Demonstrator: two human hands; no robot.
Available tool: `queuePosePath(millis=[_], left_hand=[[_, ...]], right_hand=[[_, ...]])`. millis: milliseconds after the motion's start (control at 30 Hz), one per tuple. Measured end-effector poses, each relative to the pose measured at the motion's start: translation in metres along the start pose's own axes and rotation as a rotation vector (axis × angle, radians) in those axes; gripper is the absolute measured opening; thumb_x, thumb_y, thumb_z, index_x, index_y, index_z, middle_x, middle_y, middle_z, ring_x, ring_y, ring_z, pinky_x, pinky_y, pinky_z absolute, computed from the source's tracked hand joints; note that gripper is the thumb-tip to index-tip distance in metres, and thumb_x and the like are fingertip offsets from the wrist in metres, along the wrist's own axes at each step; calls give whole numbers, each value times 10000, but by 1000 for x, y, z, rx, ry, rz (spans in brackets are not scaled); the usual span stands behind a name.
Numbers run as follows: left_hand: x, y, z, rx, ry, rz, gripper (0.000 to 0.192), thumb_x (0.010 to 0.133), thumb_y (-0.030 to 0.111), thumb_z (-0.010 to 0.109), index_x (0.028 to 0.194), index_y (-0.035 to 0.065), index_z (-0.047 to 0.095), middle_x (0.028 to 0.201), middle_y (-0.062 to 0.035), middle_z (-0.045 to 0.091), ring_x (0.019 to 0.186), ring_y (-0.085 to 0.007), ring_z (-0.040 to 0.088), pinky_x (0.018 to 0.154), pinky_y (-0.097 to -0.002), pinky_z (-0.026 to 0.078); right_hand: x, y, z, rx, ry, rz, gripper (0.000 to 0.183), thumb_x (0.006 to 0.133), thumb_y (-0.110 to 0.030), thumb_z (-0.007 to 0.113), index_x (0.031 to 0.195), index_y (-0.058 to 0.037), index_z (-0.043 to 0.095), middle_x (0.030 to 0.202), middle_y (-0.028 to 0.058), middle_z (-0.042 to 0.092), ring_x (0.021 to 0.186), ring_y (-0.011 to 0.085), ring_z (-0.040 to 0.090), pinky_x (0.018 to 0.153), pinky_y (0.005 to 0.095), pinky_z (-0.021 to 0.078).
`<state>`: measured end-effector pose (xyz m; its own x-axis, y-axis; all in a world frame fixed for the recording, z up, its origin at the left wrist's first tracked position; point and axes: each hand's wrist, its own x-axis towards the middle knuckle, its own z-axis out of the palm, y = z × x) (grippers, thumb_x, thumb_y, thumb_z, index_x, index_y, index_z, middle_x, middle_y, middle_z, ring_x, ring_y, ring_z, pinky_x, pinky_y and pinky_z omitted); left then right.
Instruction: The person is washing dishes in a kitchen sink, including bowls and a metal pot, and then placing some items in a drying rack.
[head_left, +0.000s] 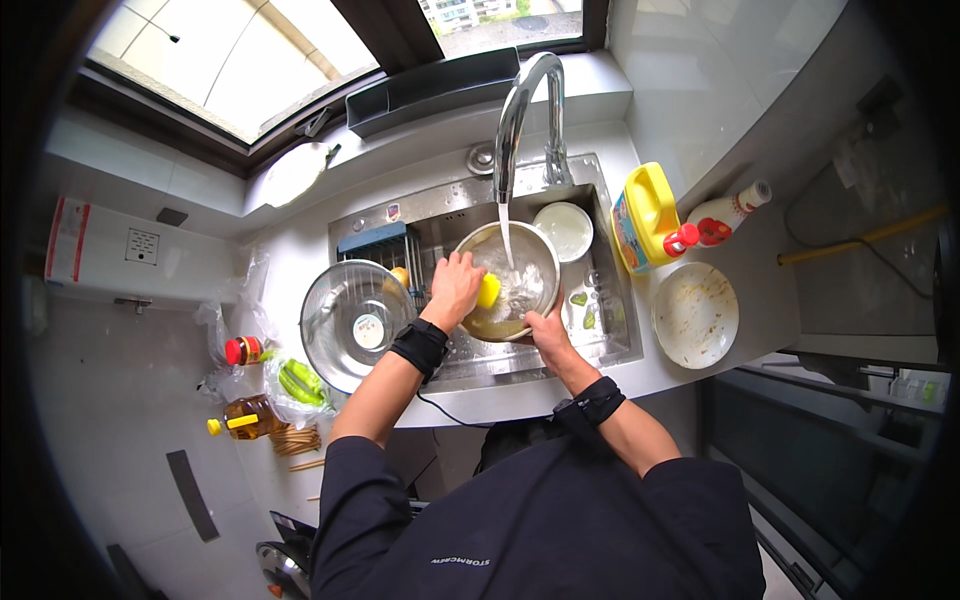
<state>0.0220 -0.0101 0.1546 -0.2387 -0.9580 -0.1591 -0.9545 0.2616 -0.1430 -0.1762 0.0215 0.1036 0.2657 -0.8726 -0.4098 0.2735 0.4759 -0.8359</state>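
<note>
A metal bowl (491, 328) is held tilted in the sink (480, 365), with water from the chrome faucet (508, 161) running into it. My left hand (456, 289) grips a yellow sponge (489, 291) against the bowl's inside at the left. At the lower right rim, my right hand (549, 334) holds the bowl, thumb over the edge and fingers partly hidden beneath. Behind it, a white bowl (564, 231) sits in the sink. Green scraps (589, 320) lie on the sink floor at the right. A steel mesh strainer (319, 322) stands left of my left hand.
A blue-grey drain rack (373, 238) hangs in the sink's left side. On the right counter are a yellow jug (637, 217), a white bottle (731, 214) and a food-stained white dish (696, 315). Bagged green peppers (300, 381), an oil bottle (251, 418) and a red-lidded jar (244, 350) are at the left.
</note>
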Motion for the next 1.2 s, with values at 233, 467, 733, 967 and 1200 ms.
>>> queuePosePath(millis=[233, 467, 733, 967, 1200], left_hand=[[-3, -12, 11, -184, 390, -271, 261, 736, 94, 627, 990, 145, 658, 1044, -62, 543, 997, -268, 502, 770, -382, 416], [-21, -11, 58, -806, 265, -510, 291, 850, 199, 511, 1113, 103, 593, 1196, -188, 510, 1120, -392, 473, 970, -464, 402], [2, 24, 80, -1223, 161, -724, 625, 780, 476, 696, 1189, 48, 496, 1202, -266, 491, 1166, -360, 463, 987, -417, 391], [-1, 50, 105, -1978, -64, -778, 404, 739, 163, 720, 1051, -18, 538, 892, -98, 617, 717, -197, 622, 603, -334, 523], [1, 96, 97, -2246, 9, -1079, 183, 873, 64, 579, 1042, -7, 582, 929, -116, 648, 783, -249, 675, 668, -386, 585]], right_hand=[[0, -12, -8, 15, 31, 93, 962, 710, 73, 493, 1503, -222, 33, 1353, 142, 335, 1125, 274, 465, 859, 362, 504], [0, -32, -15, -107, -17, 105, 949, 745, 25, 496, 1505, -235, -9, 1256, 132, 407, 999, 218, 484, 696, 349, 528], [15, -43, -39, -319, -24, -56, 974, 715, 47, 512, 1525, -187, 23, 1311, 135, 421, 924, 184, 512, 676, 275, 462], [13, -109, -23, -458, -179, 22, 964, 702, 2, 542, 1528, -93, 54, 1236, 142, 451, 866, 167, 484, 666, 268, 442], [22, -56, -17, -878, 149, -338, 919, 714, -131, 601, 1505, -72, 138, 1406, 268, 383, 1308, 410, 362, 1089, 443, 301]])
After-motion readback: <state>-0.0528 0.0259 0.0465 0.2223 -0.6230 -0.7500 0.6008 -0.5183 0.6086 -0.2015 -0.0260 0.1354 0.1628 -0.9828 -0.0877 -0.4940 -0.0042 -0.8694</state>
